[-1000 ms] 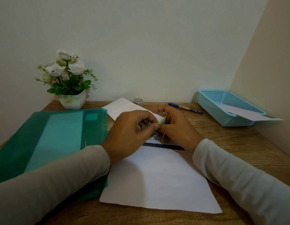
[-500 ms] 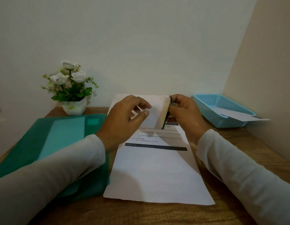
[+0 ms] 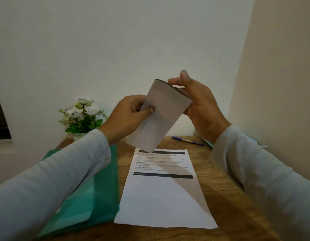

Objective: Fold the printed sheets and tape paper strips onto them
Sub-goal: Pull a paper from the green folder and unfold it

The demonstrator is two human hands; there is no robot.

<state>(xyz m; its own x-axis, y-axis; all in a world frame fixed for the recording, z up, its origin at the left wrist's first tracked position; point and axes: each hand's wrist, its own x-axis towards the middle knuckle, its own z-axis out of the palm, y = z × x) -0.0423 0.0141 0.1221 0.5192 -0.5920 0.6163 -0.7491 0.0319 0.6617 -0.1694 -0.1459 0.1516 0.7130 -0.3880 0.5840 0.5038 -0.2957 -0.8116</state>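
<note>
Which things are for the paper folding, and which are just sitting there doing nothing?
For the job: folded sheet, held up by the left hand and right hand; printed sheet lying flat on the table.
Just lying about: green folder, potted flowers, blue pen.
</note>
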